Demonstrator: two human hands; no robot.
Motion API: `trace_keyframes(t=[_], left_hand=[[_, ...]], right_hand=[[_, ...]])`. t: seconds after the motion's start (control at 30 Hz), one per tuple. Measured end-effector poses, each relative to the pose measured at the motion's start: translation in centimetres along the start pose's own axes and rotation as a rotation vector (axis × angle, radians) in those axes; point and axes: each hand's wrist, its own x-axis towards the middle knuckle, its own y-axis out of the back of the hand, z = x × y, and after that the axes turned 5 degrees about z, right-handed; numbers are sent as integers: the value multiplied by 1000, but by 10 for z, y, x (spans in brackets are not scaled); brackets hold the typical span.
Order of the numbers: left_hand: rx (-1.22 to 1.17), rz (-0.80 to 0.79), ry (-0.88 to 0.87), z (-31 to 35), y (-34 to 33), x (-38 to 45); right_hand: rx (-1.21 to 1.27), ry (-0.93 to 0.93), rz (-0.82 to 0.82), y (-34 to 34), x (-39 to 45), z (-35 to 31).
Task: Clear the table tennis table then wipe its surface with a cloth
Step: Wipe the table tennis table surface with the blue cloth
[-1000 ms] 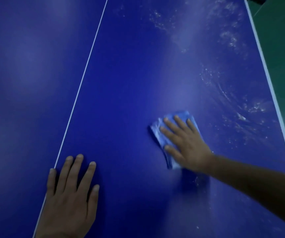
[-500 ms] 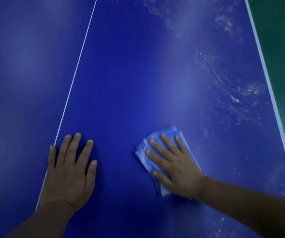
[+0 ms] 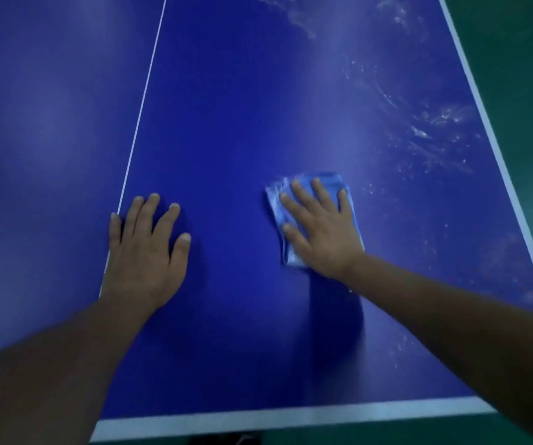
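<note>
**Under the right palm, the cloth sits beside the dusty strip**

On the right half of the blue table tennis table, the right hand presses spread, straight fingers onto the folded light-blue cloth, long axis running away from the person. White smears lie just beyond, rightward. The left hand rests flat, fingers spread, by the white centre line

The tabletop looks smooth with a soft sheen (white smears dull its right side); the cloth is soft folded fabric.
</note>
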Motion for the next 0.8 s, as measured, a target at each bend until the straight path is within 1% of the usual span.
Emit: trace_keyframes(t=[0.07, 0.13, 0.17, 0.23, 0.27, 0.3, 0.37, 0.4, 0.43, 0.47, 0.53, 0.6, 0.67, 0.8], left_hand=[[-45, -38, 10, -1, 3, 5], [-130, -60, 42, -1, 9, 1], [-167, -34, 49, -1, 13, -8], [-191, 27, 12, 0, 21, -46], [-182, 30, -36, 3, 24, -71], [-168, 12, -91, 6, 24, -98], [-122, -49, -198, 7, 21, -141], [-94, -78, -235, 6, 19, -154], [-67, -100, -254, 5, 17, -162], [-45, -108, -265, 4, 16, -165], [-18, -107, -271, 3, 15, -165], [-5, -123, -268, 5, 14, -166], [6, -127, -258, 5, 13, -166], [39, -120, -256, 4, 11, -165]], right_hand=[[21, 104, 40, 0, -67, -28], [53, 218, 18, -5, -131, -46], [69, 283, 3, -5, -151, -48], [63, 368, -37, 0, -157, -37], [34, 346, -48, 3, -148, -30], [18, 257, -36, 5, -133, -23], [39, -32, -7, 10, -98, -8], [55, -176, -23, 10, -85, -3], [69, -280, -47, 8, -79, -3], [75, -341, -66, 6, -79, -8], [66, -348, -53, 3, -99, -30], [57, -265, -20, 6, -142, -64], [68, -219, -30, 6, -182, -91], [69, -289, -57, 8, -200, -101]])
